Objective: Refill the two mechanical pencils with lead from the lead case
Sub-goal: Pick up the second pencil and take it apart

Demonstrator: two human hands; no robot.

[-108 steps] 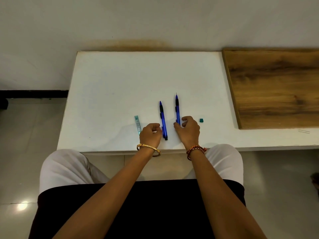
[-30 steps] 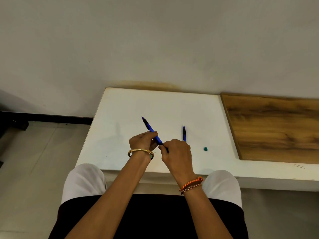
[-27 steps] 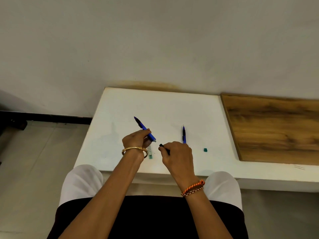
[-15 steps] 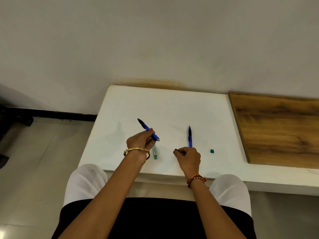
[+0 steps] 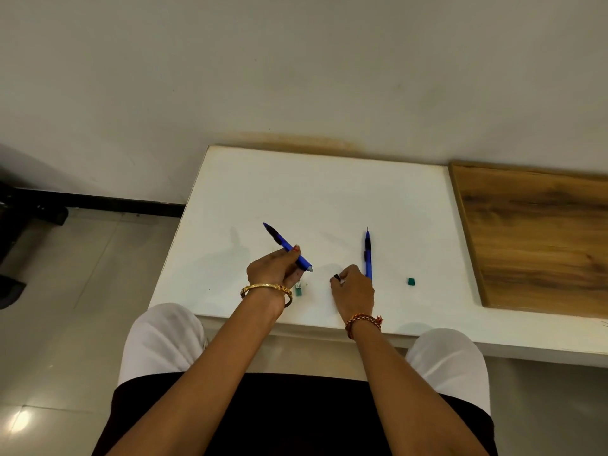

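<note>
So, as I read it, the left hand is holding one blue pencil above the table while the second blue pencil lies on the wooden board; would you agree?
Not quite. The head view shows the second pencil lying on the white table, beside the right hand, not on the wooden board. The left hand does hold the other pencil above the table.

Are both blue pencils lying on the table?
No, the left hand holds one pencil up; only the other pencil lies on the table.

The table is showing a matt, smooth white top beside a wood-grain board. Both mechanical pencils are looking like glossy blue plastic. A shiny gold metal bangle is catching light; floor tiles are gleaming.
</note>
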